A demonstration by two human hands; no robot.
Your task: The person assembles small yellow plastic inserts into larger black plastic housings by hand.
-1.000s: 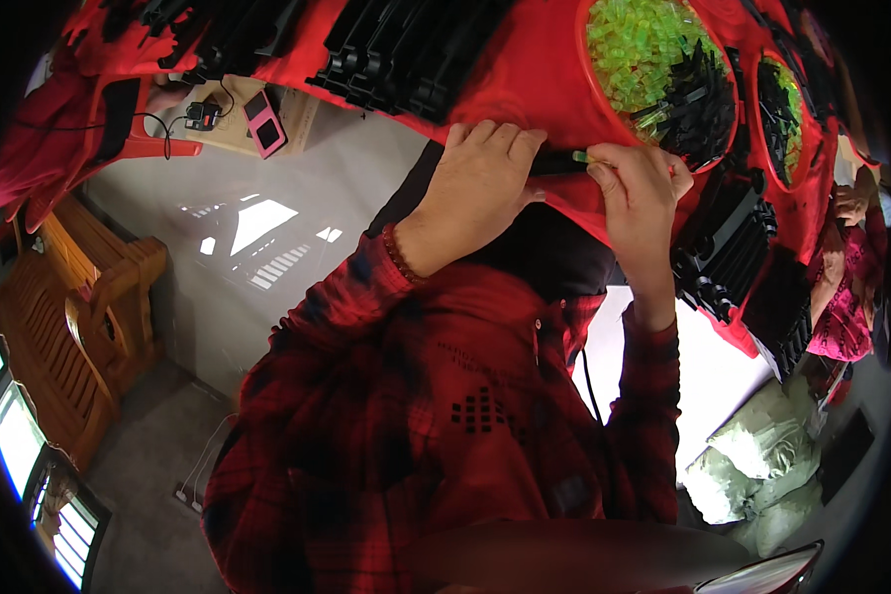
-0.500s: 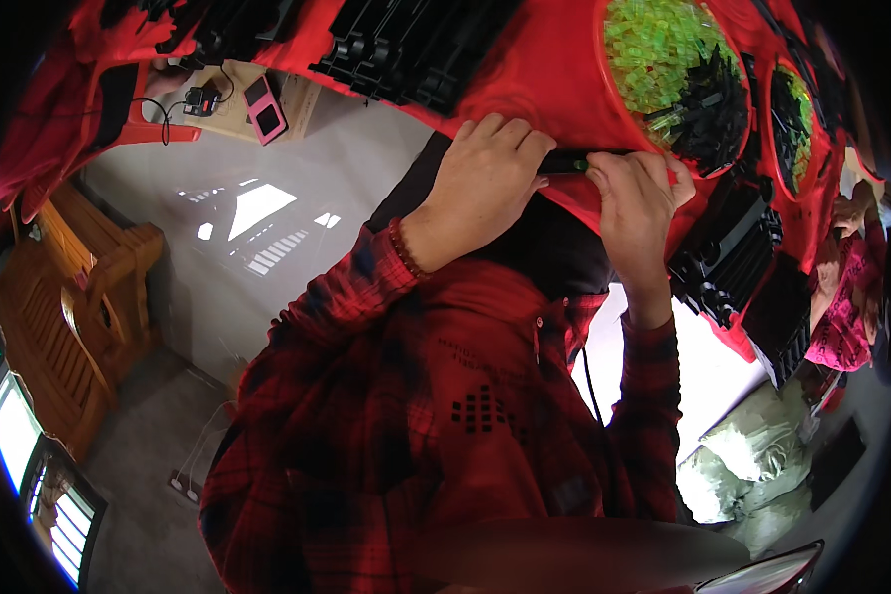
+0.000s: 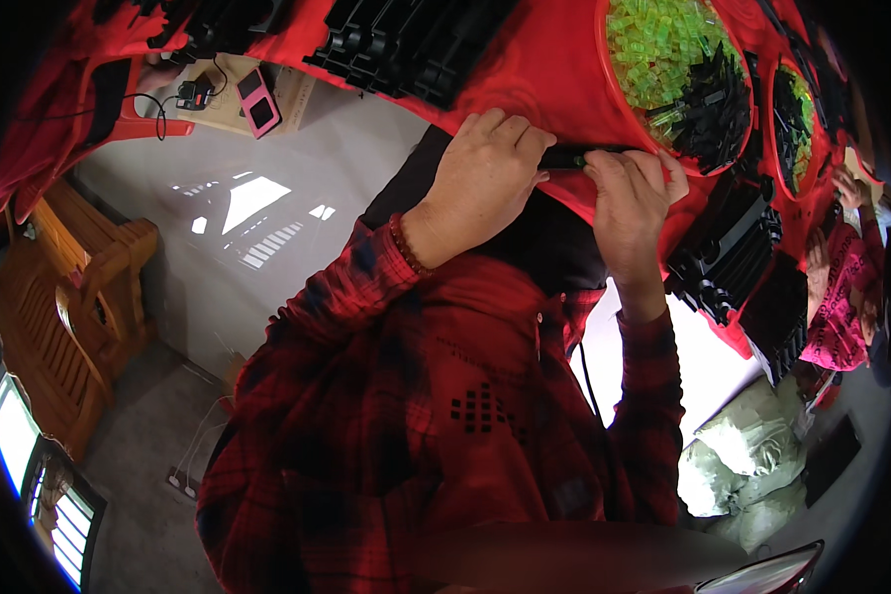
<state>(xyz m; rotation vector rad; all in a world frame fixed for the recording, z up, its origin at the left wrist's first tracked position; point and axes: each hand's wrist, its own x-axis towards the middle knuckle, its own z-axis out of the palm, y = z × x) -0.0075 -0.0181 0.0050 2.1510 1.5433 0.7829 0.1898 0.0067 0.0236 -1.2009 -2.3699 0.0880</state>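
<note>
Between my hands, at the near edge of the red-covered table (image 3: 540, 89), lies a slim black bar-like part (image 3: 564, 158). My left hand (image 3: 490, 178) is closed around its left end, with the fingertips partly hidden behind the knuckles. At its right end my right hand (image 3: 632, 193) pinches with thumb and fingers; a small greenish bit shows by the thumb tip. Just beyond my right hand stands a red-rimmed tray (image 3: 606, 61) with yellow-green translucent pieces (image 3: 663, 49) and thin black pieces (image 3: 713, 114).
Long black plastic parts (image 3: 396, 45) lie in a row at the far left; more black parts (image 3: 723, 247) lie to the right. A second tray (image 3: 792, 129) of mixed pieces stands farther right, near another person's hands (image 3: 846, 188). White sacks (image 3: 752, 445) rest on the floor.
Both hands stay almost in place on the black part. My right thumb has shifted slightly left along it, and the view has tilted a little.
</note>
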